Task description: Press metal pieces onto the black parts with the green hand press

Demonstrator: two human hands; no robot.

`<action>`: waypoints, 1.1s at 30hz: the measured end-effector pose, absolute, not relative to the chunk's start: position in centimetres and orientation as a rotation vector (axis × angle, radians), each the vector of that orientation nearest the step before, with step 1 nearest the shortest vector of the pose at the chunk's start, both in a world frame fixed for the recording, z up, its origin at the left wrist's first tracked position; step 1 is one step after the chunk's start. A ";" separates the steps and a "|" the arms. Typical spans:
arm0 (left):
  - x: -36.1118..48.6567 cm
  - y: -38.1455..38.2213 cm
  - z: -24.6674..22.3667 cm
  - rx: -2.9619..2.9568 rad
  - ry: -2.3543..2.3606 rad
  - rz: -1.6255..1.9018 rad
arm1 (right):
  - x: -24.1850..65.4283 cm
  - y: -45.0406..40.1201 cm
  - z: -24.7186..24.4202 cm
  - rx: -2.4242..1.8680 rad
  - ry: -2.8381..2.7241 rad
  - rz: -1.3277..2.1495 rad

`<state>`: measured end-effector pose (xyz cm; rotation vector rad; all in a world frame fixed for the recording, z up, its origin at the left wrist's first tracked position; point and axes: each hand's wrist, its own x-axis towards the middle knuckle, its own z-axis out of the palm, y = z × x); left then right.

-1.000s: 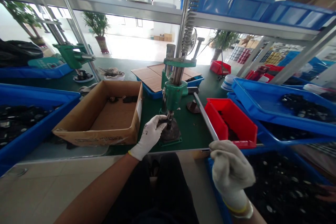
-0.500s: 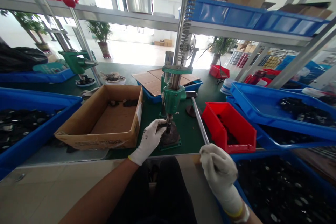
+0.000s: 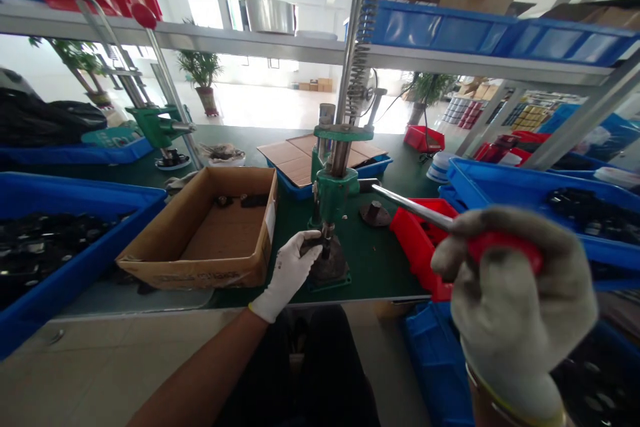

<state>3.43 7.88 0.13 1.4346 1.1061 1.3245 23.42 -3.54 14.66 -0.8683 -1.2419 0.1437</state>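
Note:
In front of me stands a green hand press (image 3: 334,190) with a tall spring and a dark base plate (image 3: 334,268). My left hand (image 3: 293,270), in a white glove, pinches a small black part (image 3: 313,240) beneath the press ram (image 3: 327,232). The part's shape is mostly covered by my fingers. On the right, my gloved right hand (image 3: 520,287) is closed around the red knob (image 3: 505,247) of the press lever (image 3: 413,203). This lever slants up from the press toward me.
An open cardboard box (image 3: 195,273) with a few dark parts sits left of the press. Blue bins (image 3: 145,200) of black parts flank both sides. A red bin (image 3: 413,247) lies beneath the lever. Another press (image 3: 155,125) stands at the back left, under a shelf (image 3: 280,43).
My right hand has risen to the right, bringing the lever up from its lowered position. My left hand stays at the press with the black part. The view has shifted slightly.

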 end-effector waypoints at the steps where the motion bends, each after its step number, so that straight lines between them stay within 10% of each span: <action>1: 3.6 7.9 0.1 1.392 1.091 1.334 | 23.3 -2.1 17.0 -0.820 -1.214 0.184; 7: 3.9 7.0 1.0 1.100 1.031 1.406 | 22.8 7.1 21.8 -0.840 -1.358 0.446; 16: 3.4 0.3 1.4 0.702 0.907 1.381 | 17.1 0.3 2.5 -1.217 -1.501 0.575; 33: -3.1 -6.8 0.2 2.143 1.158 1.515 | 14.5 -4.0 0.0 -0.753 -1.949 0.159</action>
